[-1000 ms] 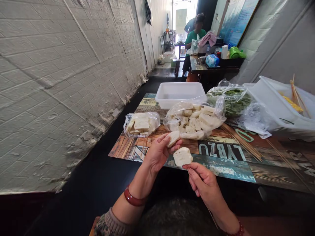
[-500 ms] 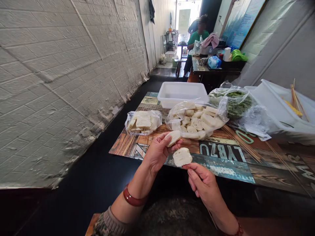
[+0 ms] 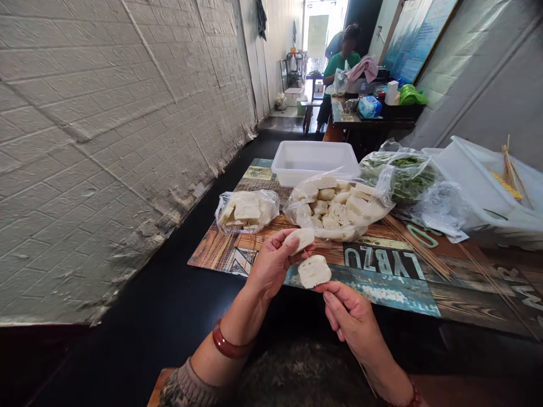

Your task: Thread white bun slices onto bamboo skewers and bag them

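My left hand pinches a pale slice of food, perhaps bread or bun, between thumb and fingers. My right hand is closed on a thin wooden skewer, which runs back under the wrist. A second pale slice is threaded on that skewer, just beyond my right fingertips and below the left hand's slice. Behind the hands, an open plastic bag holds many similar slices. To its left lies a smaller bag of slices with skewer ends sticking out towards me.
A white plastic tub stands at the table's back. To the right are a bag of green leaves, green-handled scissors, loose skewers and a white bin. A person sits at a far table.
The slice in my left hand has turned slightly and shifted a little to the right. My right hand and the skewered slice stay nearly in place.
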Available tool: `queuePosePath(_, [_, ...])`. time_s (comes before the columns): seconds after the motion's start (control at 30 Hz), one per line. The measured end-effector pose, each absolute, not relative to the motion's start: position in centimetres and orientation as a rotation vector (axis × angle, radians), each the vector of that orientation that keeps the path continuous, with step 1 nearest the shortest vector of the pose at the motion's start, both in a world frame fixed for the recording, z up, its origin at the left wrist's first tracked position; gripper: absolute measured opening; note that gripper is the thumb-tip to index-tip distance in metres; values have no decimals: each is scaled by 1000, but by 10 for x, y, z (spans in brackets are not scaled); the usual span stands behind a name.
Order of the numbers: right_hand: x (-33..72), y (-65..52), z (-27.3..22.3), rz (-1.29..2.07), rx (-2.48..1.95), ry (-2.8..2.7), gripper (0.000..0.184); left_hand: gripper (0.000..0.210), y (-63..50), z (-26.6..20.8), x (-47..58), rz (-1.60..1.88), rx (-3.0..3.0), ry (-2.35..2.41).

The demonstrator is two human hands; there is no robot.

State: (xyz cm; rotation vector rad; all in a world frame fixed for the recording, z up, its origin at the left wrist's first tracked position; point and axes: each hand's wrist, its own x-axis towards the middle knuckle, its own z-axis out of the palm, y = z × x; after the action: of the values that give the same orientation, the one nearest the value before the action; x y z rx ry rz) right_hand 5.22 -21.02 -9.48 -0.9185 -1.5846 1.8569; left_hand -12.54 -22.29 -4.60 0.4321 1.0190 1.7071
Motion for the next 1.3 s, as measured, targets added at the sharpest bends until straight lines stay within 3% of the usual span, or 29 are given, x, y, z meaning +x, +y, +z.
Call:
queuePosePath(0.87, [46, -210, -99, 1832, -904, -1533, 36, 29, -235, -46, -112, 1669, 575, 1173])
queuePosePath(1.1, [57, -207, -115, 1868, -832, -1502, 40, 55, -243, -33, -108, 1652, 534, 984])
queuePosePath(1.3, [70, -204, -123, 1755, -749, -1612, 41, 31, -255, -30, -102, 1559, 833, 943])
